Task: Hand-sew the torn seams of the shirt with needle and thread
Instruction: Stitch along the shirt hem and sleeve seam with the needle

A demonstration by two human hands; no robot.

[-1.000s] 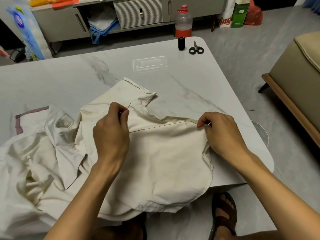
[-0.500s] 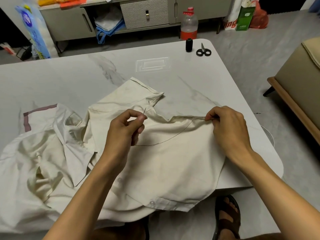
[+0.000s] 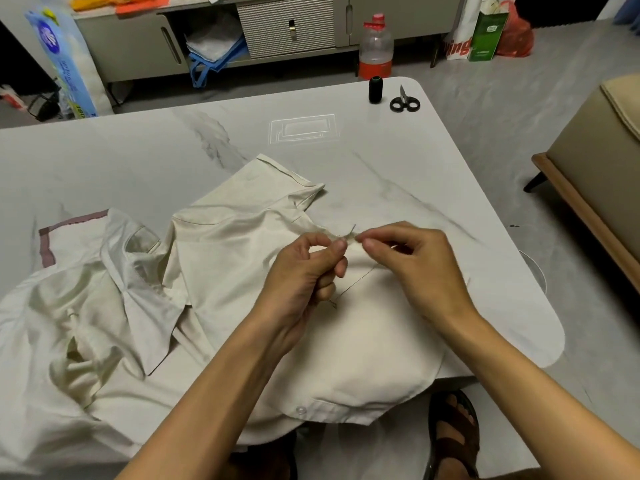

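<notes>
A cream shirt point(image 3: 214, 258) lies crumpled on the white marble table point(image 3: 104, 157), its hem hanging over the near edge. My left hand point(image 3: 304, 275) pinches the needle point(image 3: 352, 230) at a raised fold of the seam, the needle's tip pointing up and away. My right hand point(image 3: 415, 265) pinches the same fold of the shirt just to the right, fingertips almost touching the left thumb. A dark thread point(image 3: 353, 285) hangs in a loose loop over the cloth below both hands.
A black thread spool point(image 3: 375, 90) and small black scissors point(image 3: 404, 102) stand at the table's far right corner. A clear plastic box point(image 3: 304, 128) lies at the far middle. A sofa point(image 3: 595, 168) is at the right, a cabinet point(image 3: 287, 29) beyond the table.
My left hand has moved right with the needle and met my right hand at the seam. The thread, stretched straight a second ago, now sags in a loop.
</notes>
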